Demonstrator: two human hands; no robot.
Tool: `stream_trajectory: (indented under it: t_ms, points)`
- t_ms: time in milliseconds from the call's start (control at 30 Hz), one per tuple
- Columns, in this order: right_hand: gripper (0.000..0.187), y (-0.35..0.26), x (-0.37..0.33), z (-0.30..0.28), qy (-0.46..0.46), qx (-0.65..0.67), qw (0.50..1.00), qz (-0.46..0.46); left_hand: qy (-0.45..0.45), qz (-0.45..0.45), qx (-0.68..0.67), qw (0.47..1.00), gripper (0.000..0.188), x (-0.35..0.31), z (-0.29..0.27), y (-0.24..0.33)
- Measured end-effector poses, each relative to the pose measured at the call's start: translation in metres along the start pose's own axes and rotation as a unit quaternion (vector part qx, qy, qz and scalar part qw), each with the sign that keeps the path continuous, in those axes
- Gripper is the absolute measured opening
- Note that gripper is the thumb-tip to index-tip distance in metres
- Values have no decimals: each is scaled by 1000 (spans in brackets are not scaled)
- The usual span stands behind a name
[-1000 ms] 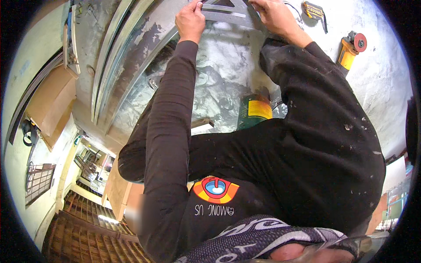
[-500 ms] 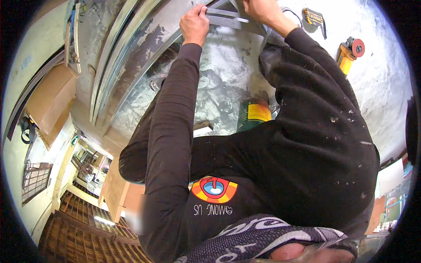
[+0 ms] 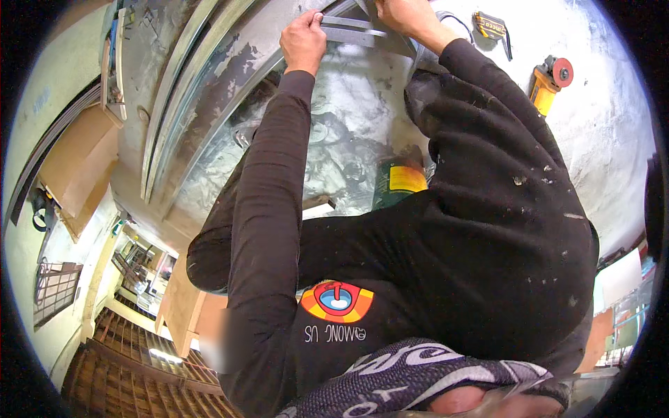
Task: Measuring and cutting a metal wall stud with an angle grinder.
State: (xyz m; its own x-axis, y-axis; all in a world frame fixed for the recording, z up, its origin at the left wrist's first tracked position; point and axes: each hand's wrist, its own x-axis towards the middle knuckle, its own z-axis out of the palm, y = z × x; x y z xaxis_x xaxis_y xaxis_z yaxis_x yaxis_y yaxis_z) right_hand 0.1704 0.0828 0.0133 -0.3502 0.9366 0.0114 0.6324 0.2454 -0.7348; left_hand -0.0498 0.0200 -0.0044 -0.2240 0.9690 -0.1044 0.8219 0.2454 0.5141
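My left hand (image 3: 304,42) is closed, thumb and fingers pinching the left end of a grey metal piece with two flat strips (image 3: 347,34). The piece lies beside a long metal bar (image 3: 268,64) on the floor; its exact kind is unclear. My right hand (image 3: 410,17) is at the top edge, close to the piece's right side. Its fingertips are cut off by the edge of the picture, so what they hold does not show.
On the floor to the right lie a yellow tape measure (image 3: 491,26) and a yellow angle grinder (image 3: 550,82) with a red disc. A dark green can with a yellow label (image 3: 399,182) stands by my leg. Long metal bars (image 3: 162,111) run along the left.
The whole view has shifted slightly, with everything a little further left. Both hands keep about the same place beside the metal piece.
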Motion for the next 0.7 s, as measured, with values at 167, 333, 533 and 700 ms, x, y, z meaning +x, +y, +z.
stream_trajectory:
  t_ms: [167, 333, 533, 700]
  points:
    - [15, 1, -26, -13, -50, -62, 997, 21, 5, 18, 17, 1000, 21, 3, -1, -1]
    - [26, 32, -2, -44, 0, -167, 983, -75, -17, 19, 6, 1000, 20, -2, -15, -18]
    - [27, 73, 30, -53, -27, -294, 943, -151, -2, 6, 16, 1000, 20, -15, -39, -52]
    - [33, 75, 24, -56, -19, -249, 954, -166, -24, -23, -2, 999, 23, -14, -46, -57]
